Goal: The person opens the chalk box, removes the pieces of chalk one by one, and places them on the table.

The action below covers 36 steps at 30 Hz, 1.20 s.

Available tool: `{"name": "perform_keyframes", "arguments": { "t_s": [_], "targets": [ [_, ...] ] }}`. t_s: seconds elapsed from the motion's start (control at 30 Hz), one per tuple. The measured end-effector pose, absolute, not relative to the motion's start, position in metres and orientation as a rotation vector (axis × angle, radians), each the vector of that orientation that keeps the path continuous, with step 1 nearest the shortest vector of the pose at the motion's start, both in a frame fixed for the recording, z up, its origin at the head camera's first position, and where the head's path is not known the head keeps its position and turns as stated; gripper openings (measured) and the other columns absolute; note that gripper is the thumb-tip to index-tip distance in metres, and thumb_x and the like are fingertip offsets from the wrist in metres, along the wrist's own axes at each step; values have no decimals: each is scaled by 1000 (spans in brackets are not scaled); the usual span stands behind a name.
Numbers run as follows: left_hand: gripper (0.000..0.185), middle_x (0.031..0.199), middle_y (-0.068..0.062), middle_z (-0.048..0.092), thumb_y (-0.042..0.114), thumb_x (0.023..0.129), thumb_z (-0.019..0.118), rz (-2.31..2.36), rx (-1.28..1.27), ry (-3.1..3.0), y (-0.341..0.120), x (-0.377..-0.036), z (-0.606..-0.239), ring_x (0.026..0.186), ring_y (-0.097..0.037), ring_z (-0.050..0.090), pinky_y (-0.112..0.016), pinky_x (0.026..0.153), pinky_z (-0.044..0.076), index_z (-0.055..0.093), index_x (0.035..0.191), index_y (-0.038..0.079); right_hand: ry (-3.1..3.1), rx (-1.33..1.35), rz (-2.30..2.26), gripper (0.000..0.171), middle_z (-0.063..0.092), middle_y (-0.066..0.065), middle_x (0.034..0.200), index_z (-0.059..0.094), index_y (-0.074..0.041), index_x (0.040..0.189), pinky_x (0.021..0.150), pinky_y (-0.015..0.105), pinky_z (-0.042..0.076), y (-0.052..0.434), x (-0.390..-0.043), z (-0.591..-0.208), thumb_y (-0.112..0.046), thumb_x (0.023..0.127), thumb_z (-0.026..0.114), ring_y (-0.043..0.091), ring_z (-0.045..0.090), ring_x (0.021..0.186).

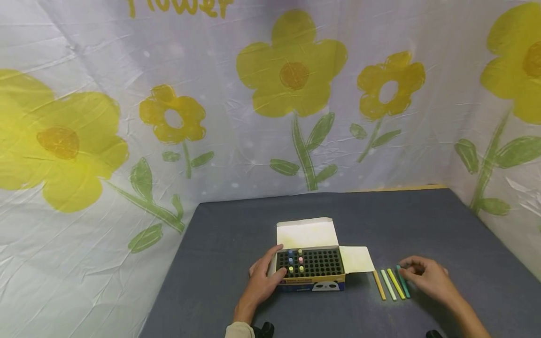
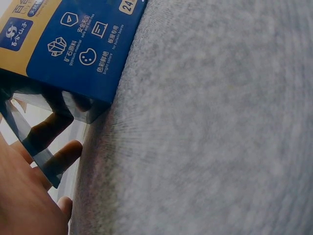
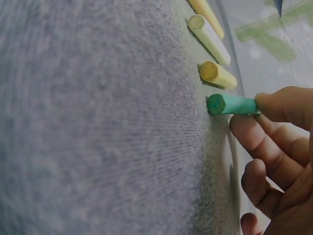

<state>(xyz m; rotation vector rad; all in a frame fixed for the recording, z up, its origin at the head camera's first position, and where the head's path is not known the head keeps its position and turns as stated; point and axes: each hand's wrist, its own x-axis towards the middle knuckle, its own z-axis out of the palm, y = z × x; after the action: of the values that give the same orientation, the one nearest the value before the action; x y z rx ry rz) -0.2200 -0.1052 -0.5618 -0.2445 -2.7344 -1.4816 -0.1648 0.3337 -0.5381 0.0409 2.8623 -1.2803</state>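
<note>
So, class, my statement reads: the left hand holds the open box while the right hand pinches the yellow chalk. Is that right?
Not quite: the right wrist view shows the right hand pinching the green chalk, not the yellow chalk. The left hand does hold the open box.

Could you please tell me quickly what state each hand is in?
Left hand: holding the chalk box at its left end.
Right hand: pinching the green chalk stick.
</note>
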Motion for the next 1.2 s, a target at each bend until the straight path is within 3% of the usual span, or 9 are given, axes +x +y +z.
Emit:
{"name": "perform_keyframes", "arguments": {
  "t_s": [0.2,0.5,0.8,1.0,1.2],
  "targets": [
    [62,149,4,54,35,88,68,-1475,-240,-2742,-106,-220,-562,140,-37,35,-67,102,32,46,143,55,2905,54,-1147,26,75,-1,84,72,-4,108,86,60,25,332,-168,-537,-28,97,69,14,64,76],
    [63,151,2,53,34,88,68,-1508,-231,-2751,-106,-219,-561,144,-36,34,-67,107,26,46,143,57,2938,71,-1079,24,75,0,85,74,-6,106,84,57,26,329,-169,-538,-27,95,70,17,64,79],
    [62,151,6,52,36,88,68,-1519,-244,-2736,-106,-219,-561,143,-36,31,-67,103,31,45,142,59,2958,64,-1066,24,74,-1,84,74,-6,106,84,57,27,327,-169,-538,-27,95,70,16,63,78],
    [62,151,2,52,37,89,68,-1519,-252,-2734,-106,-219,-561,143,-38,32,-67,102,31,45,143,56,2976,110,-1064,28,74,-1,85,73,-6,109,79,49,26,326,-169,-537,-31,98,66,14,61,75],
    [63,151,1,53,36,88,68,-1527,-246,-2738,-106,-219,-561,142,-37,34,-67,103,29,46,144,56,2959,139,-1155,37,77,6,93,71,-4,117,86,58,27,322,-170,-530,-36,99,65,16,66,80]
  ]
}}
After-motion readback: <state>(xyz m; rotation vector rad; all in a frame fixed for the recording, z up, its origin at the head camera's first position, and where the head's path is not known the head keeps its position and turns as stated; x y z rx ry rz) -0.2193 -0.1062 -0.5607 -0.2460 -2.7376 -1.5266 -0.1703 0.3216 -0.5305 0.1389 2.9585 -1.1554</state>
